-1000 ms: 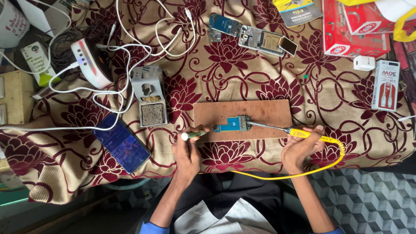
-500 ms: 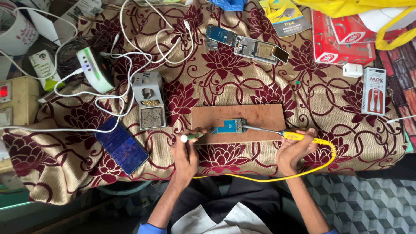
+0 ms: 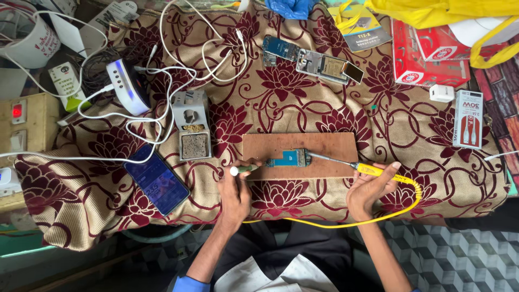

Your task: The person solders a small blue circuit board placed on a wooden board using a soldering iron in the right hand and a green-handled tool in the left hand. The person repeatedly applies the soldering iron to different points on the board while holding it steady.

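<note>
Head view: soldering on a wooden board, both my hands busy.
Tabletop (image 3: 411, 135) under floral cloth carries the wooden board (image 3: 300, 154); small blue circuit board (image 3: 289, 159) lies on its near half. My right hand (image 3: 370, 186) has fingers clamped on the yellow soldering iron (image 3: 354, 166), tip at the circuit's right edge. My left hand (image 3: 236, 189) has fingers closed on a green-handled tool (image 3: 246, 169), just left of the circuit.

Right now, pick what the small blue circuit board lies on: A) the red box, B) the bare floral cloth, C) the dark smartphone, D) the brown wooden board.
D: the blue circuit board lies on the brown wooden board, with the yellow-handled soldering iron in the right hand reaching its edge.
</note>
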